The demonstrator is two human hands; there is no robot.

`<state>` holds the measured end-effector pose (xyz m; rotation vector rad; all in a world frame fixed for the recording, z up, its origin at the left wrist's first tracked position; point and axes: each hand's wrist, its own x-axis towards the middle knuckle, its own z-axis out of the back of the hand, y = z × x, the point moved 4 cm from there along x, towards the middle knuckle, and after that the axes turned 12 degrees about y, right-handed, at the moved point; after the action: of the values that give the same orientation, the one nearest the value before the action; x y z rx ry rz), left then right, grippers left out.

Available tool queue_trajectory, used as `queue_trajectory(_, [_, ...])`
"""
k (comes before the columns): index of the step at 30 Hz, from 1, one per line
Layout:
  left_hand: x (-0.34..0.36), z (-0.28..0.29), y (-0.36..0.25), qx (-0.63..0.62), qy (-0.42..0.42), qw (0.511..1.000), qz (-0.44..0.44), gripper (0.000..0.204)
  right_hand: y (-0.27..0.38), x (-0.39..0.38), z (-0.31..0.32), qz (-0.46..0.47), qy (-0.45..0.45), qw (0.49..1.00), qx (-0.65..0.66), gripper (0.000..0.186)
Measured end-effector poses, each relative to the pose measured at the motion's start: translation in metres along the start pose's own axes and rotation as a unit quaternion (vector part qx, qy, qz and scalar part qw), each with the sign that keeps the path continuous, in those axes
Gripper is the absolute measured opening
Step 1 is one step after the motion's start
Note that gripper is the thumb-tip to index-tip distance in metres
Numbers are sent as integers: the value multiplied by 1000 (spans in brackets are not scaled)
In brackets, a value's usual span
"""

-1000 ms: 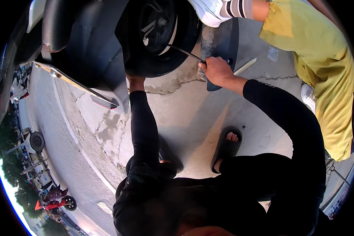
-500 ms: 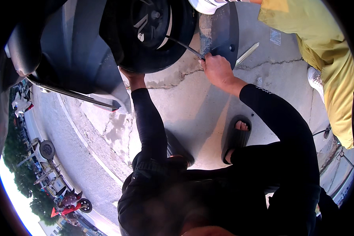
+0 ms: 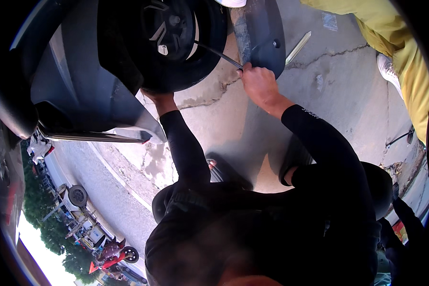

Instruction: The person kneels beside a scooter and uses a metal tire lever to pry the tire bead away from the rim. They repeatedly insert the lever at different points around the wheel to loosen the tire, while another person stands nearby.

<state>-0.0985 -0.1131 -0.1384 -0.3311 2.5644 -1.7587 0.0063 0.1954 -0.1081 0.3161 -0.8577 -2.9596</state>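
A black tyre (image 3: 214, 64) on a dark spoked wheel (image 3: 177, 33) stands in front of me at the top of the view. My right hand (image 3: 260, 86) is closed round a thin metal pry bar (image 3: 222, 55). The bar slants up to the left, and its far tip meets the wheel near the rim's edge. Against the tyre's lower side is my left hand (image 3: 161, 101), its fingers hidden behind the rubber. Dark vehicle bodywork (image 3: 76, 107) lies beside the wheel on the left.
A dark curved panel (image 3: 262, 33) lies right of the tyre, with a pale strip (image 3: 298, 48) beside it on cracked concrete. A person in yellow trousers (image 3: 417, 86) stands at the right. Several parked vehicles, including a red motorcycle (image 3: 113, 256), line the road at lower left.
The view has shifted, so the wheel and bodywork sit farther left. My right hand still grips the bar and my left stays at the tyre. My legs have moved and the feet show less.
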Motion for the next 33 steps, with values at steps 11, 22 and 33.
queue_trajectory(11, [13, 20, 28, 17, 32, 999, -2, 62, 32, 22, 56, 89, 105, 982, -132, 15])
queue_trajectory(22, [12, -1, 5, -186, 51, 980, 53, 58, 94, 65, 102, 128, 280, 898, -315, 15])
queue_trajectory(33, [23, 17, 15, -135, -14, 986, 94, 59, 40, -2, 53, 22, 140, 990, -19, 27])
